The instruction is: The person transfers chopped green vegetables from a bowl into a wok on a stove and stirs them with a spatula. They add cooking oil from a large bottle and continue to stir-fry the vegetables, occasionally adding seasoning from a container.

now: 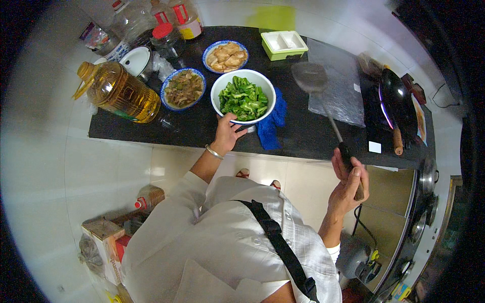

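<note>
A white bowl with a blue rim (215,98) holds chopped green peppers (244,99) at the middle of the dark counter. My left hand (226,133) grips its near left edge, thumb at the rim and fingers against the side. My right hand (349,181) is closed around the dark handle of a metal wok spatula (332,117). The spatula's blade is raised, pointing away from me over the counter, left of a clear plastic sheet (339,103). Beside the bowl lies a blue cloth (270,132), partly hidden under it.
Left of the bowl are a plate of brownish food (184,89) and a large oil jug (118,94). Behind stand a plate of pale slices (226,56) and a green-and-white divided box (284,45). A black wok (395,97) with wooden handle sits at right.
</note>
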Available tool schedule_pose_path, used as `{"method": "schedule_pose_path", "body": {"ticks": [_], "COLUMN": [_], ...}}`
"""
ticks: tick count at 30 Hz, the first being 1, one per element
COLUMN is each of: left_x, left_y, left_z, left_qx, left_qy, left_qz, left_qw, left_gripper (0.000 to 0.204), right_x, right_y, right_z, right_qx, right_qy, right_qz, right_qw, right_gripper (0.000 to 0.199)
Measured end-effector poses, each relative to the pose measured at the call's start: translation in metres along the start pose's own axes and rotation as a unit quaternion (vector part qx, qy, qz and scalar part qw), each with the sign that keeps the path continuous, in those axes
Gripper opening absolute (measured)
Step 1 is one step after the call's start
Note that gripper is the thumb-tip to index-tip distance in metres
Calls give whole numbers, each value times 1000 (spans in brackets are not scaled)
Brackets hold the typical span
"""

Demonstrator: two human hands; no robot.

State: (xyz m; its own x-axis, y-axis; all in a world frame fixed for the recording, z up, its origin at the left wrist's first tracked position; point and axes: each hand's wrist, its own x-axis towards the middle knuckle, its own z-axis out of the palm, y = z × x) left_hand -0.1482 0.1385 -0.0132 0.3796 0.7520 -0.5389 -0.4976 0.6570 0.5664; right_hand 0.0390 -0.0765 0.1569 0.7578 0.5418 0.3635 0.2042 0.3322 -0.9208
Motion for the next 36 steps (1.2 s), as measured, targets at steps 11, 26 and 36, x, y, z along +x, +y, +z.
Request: {"method": "schedule_pose_path", "body": {"ticks": [11,26,36], "left_x": [3,-1,-5], "left_y": [-2,1,0], "left_z": [-6,-15,-9], "left_qx": [17,-3,-28], "left_qy": [2,-54,-43], "left_qz": [6,-6,0], "left_qw": [1000,999,999], "left_gripper": [28,27,23], "right_x": [-9,-3,-2], "right_y": [-6,11,16], "right_z": [13,41,46], "right_qx": [-14,59,42], "right_qy": [-31,8,22], "right_qz": [-92,80,34], "right_qw": [995,995,998], "right_gripper": [33,25,28]}}
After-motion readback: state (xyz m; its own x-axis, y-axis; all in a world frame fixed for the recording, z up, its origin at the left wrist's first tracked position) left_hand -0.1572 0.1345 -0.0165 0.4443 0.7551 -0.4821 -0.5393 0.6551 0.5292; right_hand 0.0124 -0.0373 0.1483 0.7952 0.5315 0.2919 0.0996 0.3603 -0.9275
